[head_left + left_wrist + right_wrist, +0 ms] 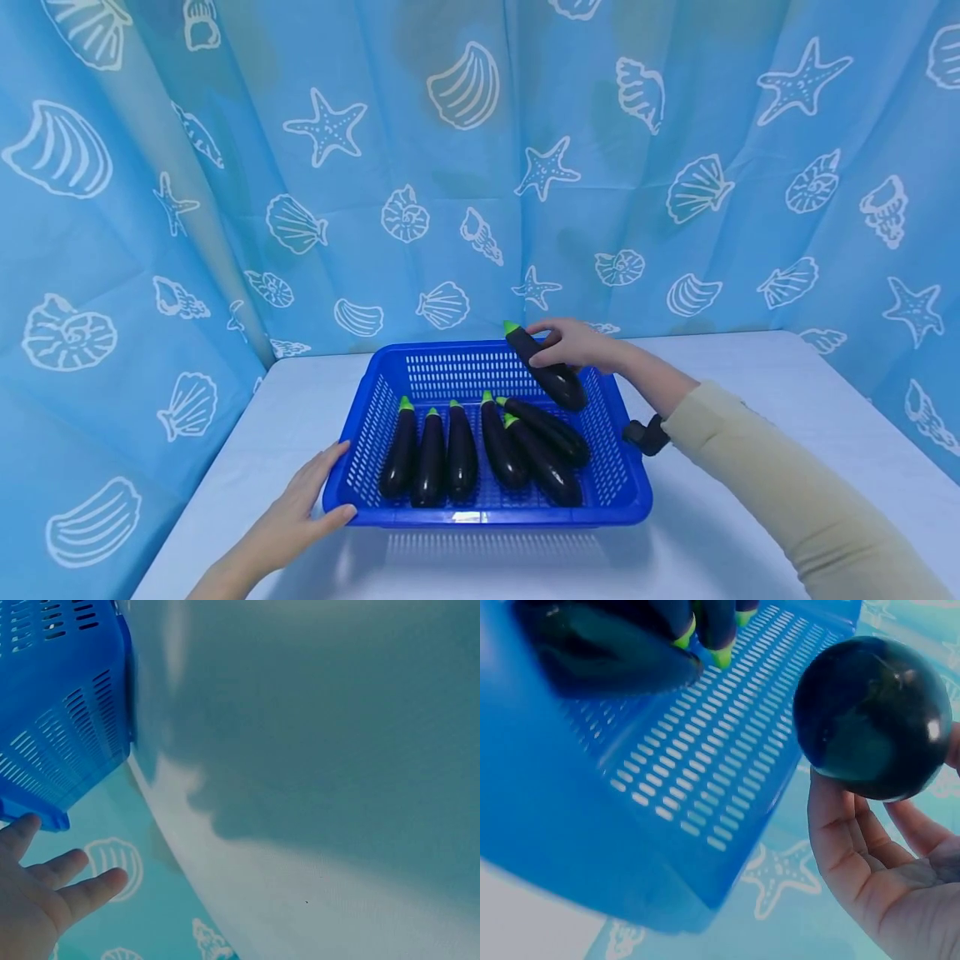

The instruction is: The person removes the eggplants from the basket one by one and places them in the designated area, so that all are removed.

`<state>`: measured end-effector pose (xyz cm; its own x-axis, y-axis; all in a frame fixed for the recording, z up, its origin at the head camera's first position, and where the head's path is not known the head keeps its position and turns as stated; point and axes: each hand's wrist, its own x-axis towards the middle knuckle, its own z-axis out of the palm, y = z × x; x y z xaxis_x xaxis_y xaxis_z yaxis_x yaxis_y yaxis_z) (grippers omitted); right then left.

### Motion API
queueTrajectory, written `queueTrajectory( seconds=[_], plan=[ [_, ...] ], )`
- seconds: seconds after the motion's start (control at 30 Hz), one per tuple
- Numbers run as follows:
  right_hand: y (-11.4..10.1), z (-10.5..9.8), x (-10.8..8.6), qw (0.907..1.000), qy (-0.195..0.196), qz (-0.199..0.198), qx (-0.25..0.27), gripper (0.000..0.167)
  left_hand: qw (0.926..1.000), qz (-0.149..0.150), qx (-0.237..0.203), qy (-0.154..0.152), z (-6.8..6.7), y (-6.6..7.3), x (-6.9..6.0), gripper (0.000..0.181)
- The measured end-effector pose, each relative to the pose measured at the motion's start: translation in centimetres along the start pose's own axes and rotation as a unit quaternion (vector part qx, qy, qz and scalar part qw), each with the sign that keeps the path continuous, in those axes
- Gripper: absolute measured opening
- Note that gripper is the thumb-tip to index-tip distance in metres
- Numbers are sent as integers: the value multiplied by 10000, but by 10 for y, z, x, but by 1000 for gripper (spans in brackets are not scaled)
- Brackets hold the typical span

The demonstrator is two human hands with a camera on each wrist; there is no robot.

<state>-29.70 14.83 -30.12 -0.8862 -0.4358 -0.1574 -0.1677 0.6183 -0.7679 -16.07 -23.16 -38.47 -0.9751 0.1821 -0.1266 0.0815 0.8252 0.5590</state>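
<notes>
Eggplant (560, 386) slanted, stem (511, 327) upper-left, right of frame centre; right hand (576, 344) gripped it; left hand (300, 507), straight-fingered, touched basket (540, 517).

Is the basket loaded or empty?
Loaded: six eggplants lie inside the blue basket; the right hand grips a seventh eggplant near the rim.

blue basket (540, 517), green-tipped black eggplants (462, 458), light blue seashell-print curtain (570, 221)
</notes>
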Motion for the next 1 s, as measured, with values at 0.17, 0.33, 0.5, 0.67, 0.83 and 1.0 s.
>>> queueTrajectory(
  seconds=[0.17, 0.33, 0.5, 0.67, 0.83, 1.0],
  plan=[
    [4, -11, -5, 9994, 325, -71, -86, 59, 10000, 15, -47, 6, 1, -1, 0, 83],
    [8, -22, -14, 9980, 622, -59, -22, 61, 10000, -28, -61, 19, 2, -1, -1, 84],
    [18, -36, -23, 9960, 883, 80, 70, 62, 10000, 20, -52, 14, 2, -1, -1, 83],
    [35, -48, -31, 9930, 1133, 287, 140, 63, 9999, 101, -135, -12, 2, -2, 0, 83],
    [51, -54, -36, 9893, 1340, 564, 135, 65, 9997, 136, -187, -7, 2, -1, 0, 83],
    [67, -55, -39, 9877, 1358, 762, 126, 67, 9997, 177, -194, 27, 3, -1, 0, 83]
  ],
)
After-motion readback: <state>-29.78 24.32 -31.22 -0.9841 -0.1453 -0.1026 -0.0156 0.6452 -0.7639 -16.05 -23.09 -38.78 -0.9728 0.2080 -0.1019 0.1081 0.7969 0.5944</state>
